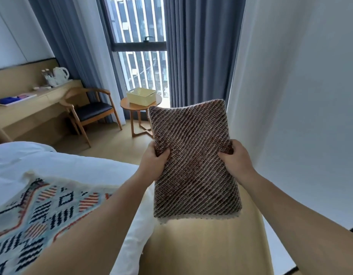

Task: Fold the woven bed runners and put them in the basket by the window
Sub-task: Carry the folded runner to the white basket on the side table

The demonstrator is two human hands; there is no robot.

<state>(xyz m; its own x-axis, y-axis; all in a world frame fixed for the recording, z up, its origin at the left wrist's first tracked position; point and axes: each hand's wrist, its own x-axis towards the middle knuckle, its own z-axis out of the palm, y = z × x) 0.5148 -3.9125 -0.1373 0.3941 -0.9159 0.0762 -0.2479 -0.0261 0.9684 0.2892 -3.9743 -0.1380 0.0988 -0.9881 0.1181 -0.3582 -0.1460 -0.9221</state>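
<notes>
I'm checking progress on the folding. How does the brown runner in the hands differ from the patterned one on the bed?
The brown runner is folded into a compact rectangle; the patterned runner lies spread out, unfolded. The brown one is held in the air by the left hand and right hand; the patterned one rests on the white bed, untouched. The brown shows diagonal stripes; the other, geometric motifs on a pale ground. Both are woven.
</notes>
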